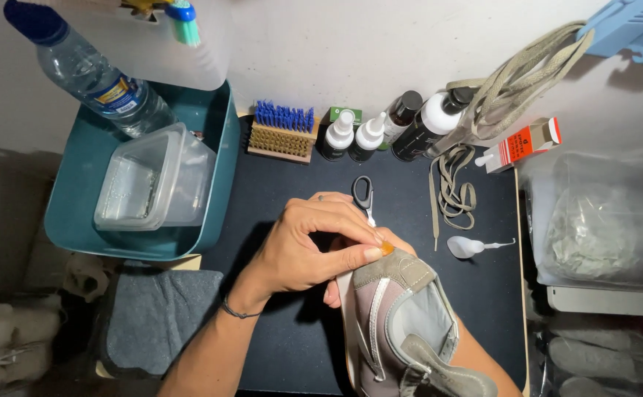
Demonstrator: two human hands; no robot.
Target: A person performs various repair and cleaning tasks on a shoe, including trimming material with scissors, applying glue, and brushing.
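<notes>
The left hand (314,246) curls down over the heel of a grey-and-mauve suede sneaker with a pale lining (402,323), its fingers bent and its thumb pressed against the heel tab, where a small orange thing (387,248) shows at the fingertips – too small to tell what it is. The right hand (343,283) is mostly hidden under the left hand and the shoe; only a few fingertips show beneath the heel, so I cannot tell how far it is closed. The sneaker lies near the front edge of the dark mat covering the table (277,191), heel towards the middle. Just behind the hands lie black-handled scissors (363,195). Along the back edge stand a wooden brush with blue and tan bristles (282,132) and 4 bottles – 2 small white-capped ones (352,136) and 2 taller dark ones (420,125). Beige laces (454,187) and a small white plastic scoop (468,246) lie towards the right edge, and a teal tub (71,198) holding a clear plastic box (156,180) sits off the left edge
</notes>
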